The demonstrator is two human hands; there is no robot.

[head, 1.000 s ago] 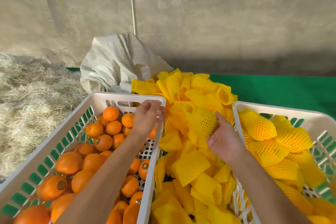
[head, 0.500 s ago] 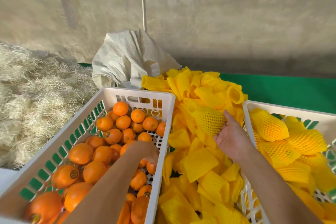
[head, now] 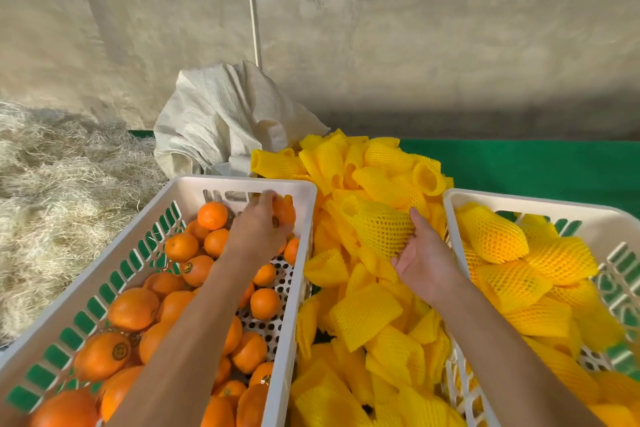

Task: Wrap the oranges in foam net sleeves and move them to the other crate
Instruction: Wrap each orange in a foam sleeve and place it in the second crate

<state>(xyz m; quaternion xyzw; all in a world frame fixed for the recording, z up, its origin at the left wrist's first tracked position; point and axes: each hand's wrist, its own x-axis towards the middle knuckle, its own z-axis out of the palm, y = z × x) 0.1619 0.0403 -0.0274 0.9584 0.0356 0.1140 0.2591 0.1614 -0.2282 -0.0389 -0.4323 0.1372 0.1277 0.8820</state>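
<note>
Fingers (head: 273,204) of left hand (head: 258,232) apparently curl over an orange (head: 285,210).

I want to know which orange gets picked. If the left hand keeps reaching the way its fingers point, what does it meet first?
Probably the orange at the far end of the left crate; the left hand is blurred, so contact is unclear.

Bright, even daylight fills the scene, perhaps from above and behind the camera. The wall (head: 381,45) darkens into a soft shadow band near its foot. Wide-angle bending curves the crate rims (head: 242,181) and stretches the corners. The left hand (head: 258,229) is smeared by motion blur; the lower edges look soft
</note>
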